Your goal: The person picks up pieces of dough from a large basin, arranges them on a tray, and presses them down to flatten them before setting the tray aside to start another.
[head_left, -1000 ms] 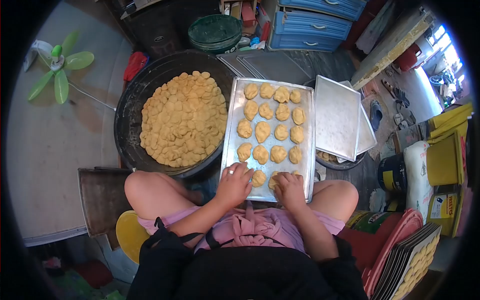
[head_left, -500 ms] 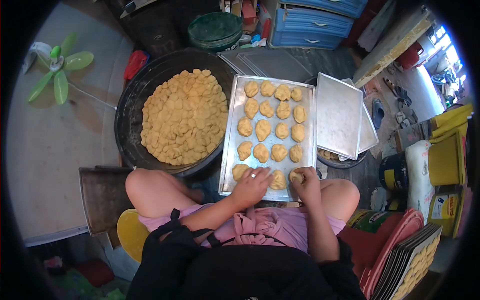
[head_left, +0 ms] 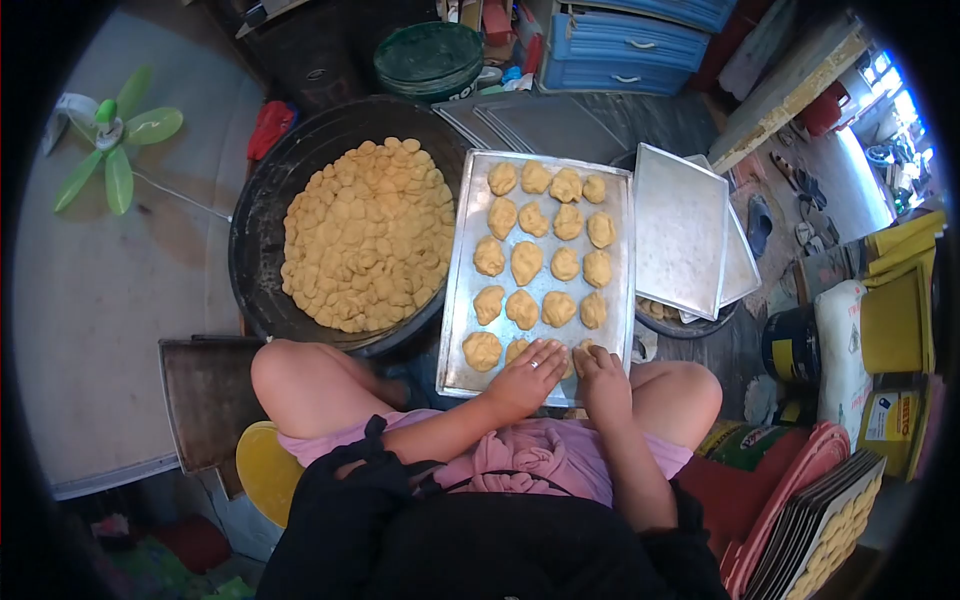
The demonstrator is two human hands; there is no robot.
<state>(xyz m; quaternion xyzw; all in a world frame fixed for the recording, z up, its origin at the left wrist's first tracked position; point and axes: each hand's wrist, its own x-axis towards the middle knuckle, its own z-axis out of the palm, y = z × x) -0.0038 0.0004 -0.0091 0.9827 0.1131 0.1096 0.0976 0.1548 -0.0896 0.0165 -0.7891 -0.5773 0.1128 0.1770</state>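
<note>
A metal baking tray point(head_left: 455, 330) lies across my lap, set with rows of yellowish dough lumps point(head_left: 527, 262). My left hand point(head_left: 530, 380), with a ring on one finger, rests palm down over the front row, its fingers stretched out and partly hiding the lumps there. Beside it, at the tray's front right corner, my right hand point(head_left: 604, 382) has its fingers closed around a small dough lump point(head_left: 585, 345), of which only a bit shows. One rounded dough lump point(head_left: 482, 352) sits uncovered at the front left of the tray.
A big black tub point(head_left: 250, 270) heaped with flattened dough pieces point(head_left: 370, 235) stands left of the tray. Bare metal trays point(head_left: 680, 230) lie stacked on the right, over another tub. A red bucket point(head_left: 750, 480) and a stack of filled trays point(head_left: 835, 530) are at my lower right.
My left hand has slid right along the front row, uncovering the front left lump. My right hand has shifted slightly left and down, closer to the left hand.
</note>
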